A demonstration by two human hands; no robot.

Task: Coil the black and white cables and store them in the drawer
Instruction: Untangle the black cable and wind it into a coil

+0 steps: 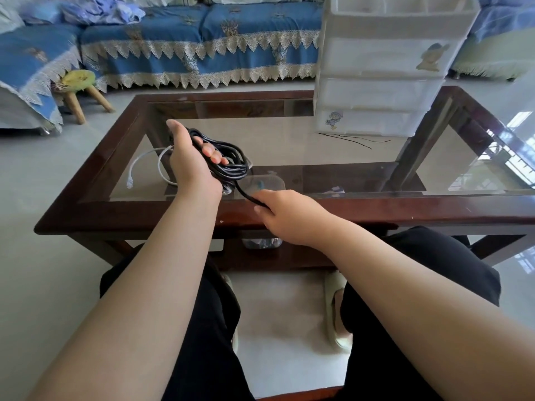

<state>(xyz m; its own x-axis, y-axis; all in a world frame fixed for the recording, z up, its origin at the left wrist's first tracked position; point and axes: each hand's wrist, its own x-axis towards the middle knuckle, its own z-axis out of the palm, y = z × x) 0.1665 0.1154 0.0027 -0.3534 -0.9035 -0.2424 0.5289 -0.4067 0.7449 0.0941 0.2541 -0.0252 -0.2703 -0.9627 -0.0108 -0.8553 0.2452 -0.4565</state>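
My left hand (pixel 191 160) is shut around several loops of the black cable (pixel 233 166), held just above the glass table top. One free strand of that cable runs down and to the right into my right hand (pixel 285 215), which pinches it near the table's front rail. The white cable (pixel 147 166) lies loose on the glass to the left of my left hand, partly hidden behind it, with a plug at its near end. A white plastic drawer unit (pixel 385 68) stands at the table's far right; its drawers look closed.
The table is a dark wooden frame (pixel 115 215) with a glass top. A clear plastic box (pixel 269 183) sits on the shelf under the glass. A blue sofa (pixel 202 44) and a small yellow stool (pixel 79 88) stand behind the table.
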